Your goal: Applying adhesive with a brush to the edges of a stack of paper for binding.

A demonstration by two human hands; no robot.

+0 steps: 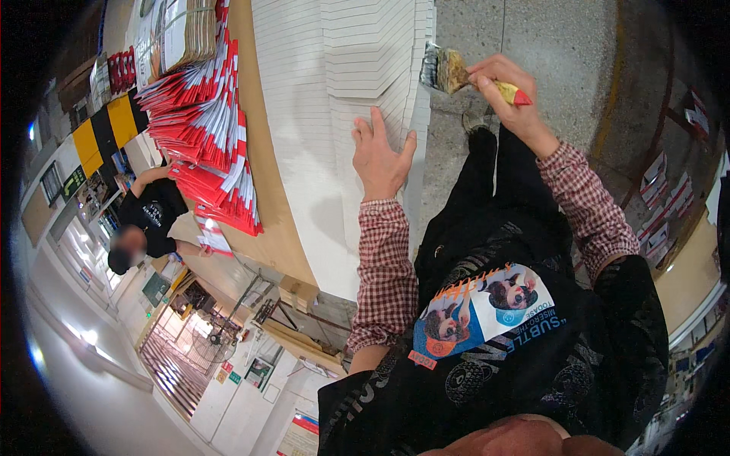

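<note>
My left hand (380, 158) lies with its fingers spread on the fanned, overlapping white paper sheets (300, 99), which show many parallel edges. My right hand (513, 95) grips a flat brush (454, 71) by its yellow handle with a red end. The brush head looks yellowish and caked. It points left, its dark bristle tips at the right edge of the sheets; I cannot tell whether they touch the paper.
Fanned red-and-white folded pieces (201, 125) lie on the brown table (262, 144) to the left, below a bundled stack (190, 34). A co-worker in a black shirt (156, 216) stands beyond, an arm reaching to them. Speckled floor (563, 53) lies at right.
</note>
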